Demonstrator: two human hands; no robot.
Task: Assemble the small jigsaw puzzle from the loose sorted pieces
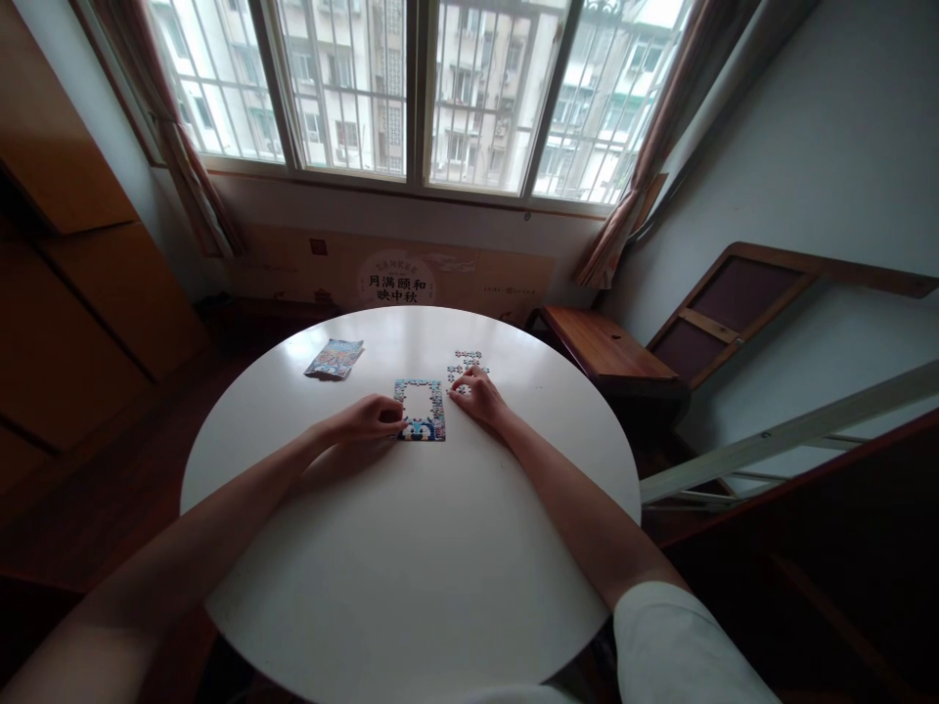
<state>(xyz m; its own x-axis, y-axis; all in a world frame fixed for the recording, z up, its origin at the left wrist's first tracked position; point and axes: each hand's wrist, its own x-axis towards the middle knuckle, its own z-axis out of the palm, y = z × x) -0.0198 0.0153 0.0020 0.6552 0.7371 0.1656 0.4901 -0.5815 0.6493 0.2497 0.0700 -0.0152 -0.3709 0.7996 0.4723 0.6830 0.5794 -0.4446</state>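
Note:
A partly assembled jigsaw puzzle (439, 418) lies on the white round table (425, 548). Its border forms a rectangle around an open middle, with some blue pieces joined at the near end. My left hand (369, 417) rests at the puzzle's left edge, fingers curled closed; whatever they may hold is hidden. Just right of the puzzle, my right hand (480, 396) pinches thumb and forefinger together at a small puzzle piece, which is hard to make out. Loose puzzle pieces (468, 355) lie in rows beyond and partly under this hand.
A crumpled printed packet (335, 359) lies on the table's far left. Behind the table, a long printed cardboard panel (469, 279) stands below the window. To the right are a wooden bench (605, 342) and a pale metal ladder-like frame (778, 440).

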